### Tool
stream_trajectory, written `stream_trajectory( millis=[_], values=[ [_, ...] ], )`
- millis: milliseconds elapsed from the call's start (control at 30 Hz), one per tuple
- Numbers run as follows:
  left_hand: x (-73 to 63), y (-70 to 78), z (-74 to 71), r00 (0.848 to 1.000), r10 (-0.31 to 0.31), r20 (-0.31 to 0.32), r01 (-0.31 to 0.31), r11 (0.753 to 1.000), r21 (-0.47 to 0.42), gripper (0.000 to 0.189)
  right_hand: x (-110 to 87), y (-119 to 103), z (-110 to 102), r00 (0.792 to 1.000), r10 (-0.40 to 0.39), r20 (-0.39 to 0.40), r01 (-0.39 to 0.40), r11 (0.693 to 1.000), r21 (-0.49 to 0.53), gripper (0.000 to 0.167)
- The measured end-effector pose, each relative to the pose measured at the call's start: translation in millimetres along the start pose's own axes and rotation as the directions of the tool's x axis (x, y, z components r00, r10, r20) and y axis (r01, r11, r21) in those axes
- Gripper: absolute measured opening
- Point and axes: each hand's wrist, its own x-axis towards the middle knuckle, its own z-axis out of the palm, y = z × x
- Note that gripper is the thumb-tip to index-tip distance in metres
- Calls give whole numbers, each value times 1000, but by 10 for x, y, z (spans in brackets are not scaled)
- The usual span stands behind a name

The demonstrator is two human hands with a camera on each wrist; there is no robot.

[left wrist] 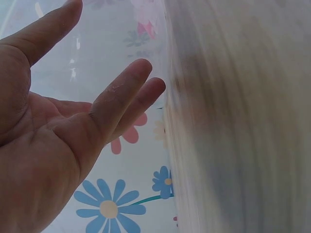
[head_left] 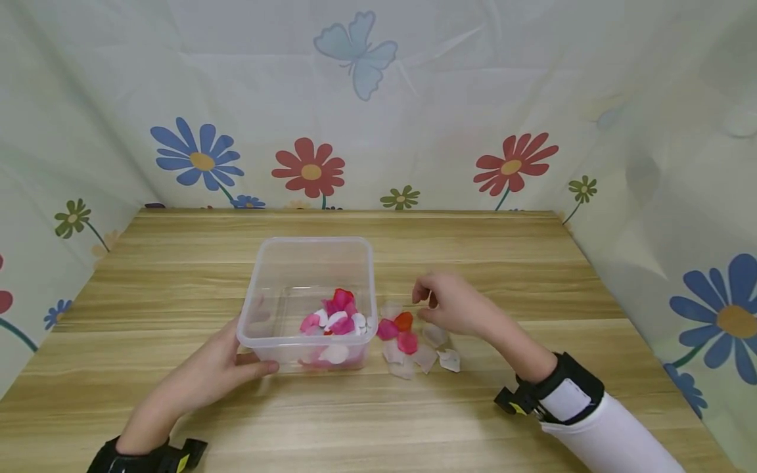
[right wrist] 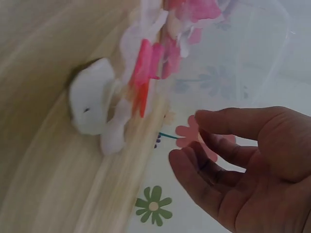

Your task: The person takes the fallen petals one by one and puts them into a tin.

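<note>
A clear plastic container point(head_left: 307, 341) stands on the table, with pink, red and white petals point(head_left: 340, 301) heaped toward its right side. My left hand point(head_left: 215, 364) rests against its front left corner, thumb along the front and fingers at the left wall. Those fingers look spread and fairly straight in the left wrist view. To the right of the container lie loose petals: a pink one point(head_left: 407, 342), an orange-red one point(head_left: 403, 321) and several white ones point(head_left: 449, 360). Above and just behind them hovers my right hand point(head_left: 452, 302), fingers loosely bent with nothing between them.
The wood-grain table point(head_left: 195, 256) runs back to a white curtain point(head_left: 426, 85) printed with flowers and a butterfly. The same curtain encloses the left and right sides. Black straps circle both wrists, including this right wrist strap point(head_left: 585, 381).
</note>
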Motion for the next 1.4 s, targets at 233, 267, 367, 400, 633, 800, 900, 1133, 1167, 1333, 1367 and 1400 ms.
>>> stream_trajectory(
  millis=[233,267,367,400,633,800,900,1133,1167,1333,1367,1400],
  values=[
    [1,-8,6,1000,-2,4,2,1000,-18,104,-72,126,87,979,115,165,-110,993,-43,23],
    [1,-9,6,1000,-1,4,1,1000,-22,103,-77,143,106,978,116,175,-109,993,-50,24],
    [-1,-9,9,1000,0,6,0,1000,-27,103,-86,191,156,976,103,190,-88,992,-86,26],
    [-1,-7,10,1000,1,5,-1,1000,-27,102,-88,206,171,977,94,189,-76,992,-101,27],
    [-2,-4,8,1000,3,-2,-3,1000,3,102,-86,252,218,982,70,178,-52,993,-104,25],
    [-3,-5,10,1000,-4,2,4,1000,-7,99,-104,250,202,984,69,164,-63,997,-42,24],
    [-5,-7,9,1000,-13,1,13,1000,-14,98,-109,249,183,989,49,138,-46,999,-25,26],
    [-10,-18,9,1000,-19,2,19,999,-29,98,-105,208,99,996,42,75,-43,999,19,23],
    [-10,-21,9,1000,-18,2,18,999,-26,98,-103,196,81,997,38,60,-39,999,24,23],
    [-7,-26,9,1000,-17,-3,17,1000,1,99,-93,127,-4,999,-13,-32,13,1000,25,20],
    [-7,-28,9,1000,-17,-3,17,1000,3,99,-91,112,-17,999,-16,-48,18,999,28,19],
    [-8,-28,10,1000,-16,-2,16,1000,4,99,-89,98,-29,998,-20,-65,22,999,33,18]
  ],
)
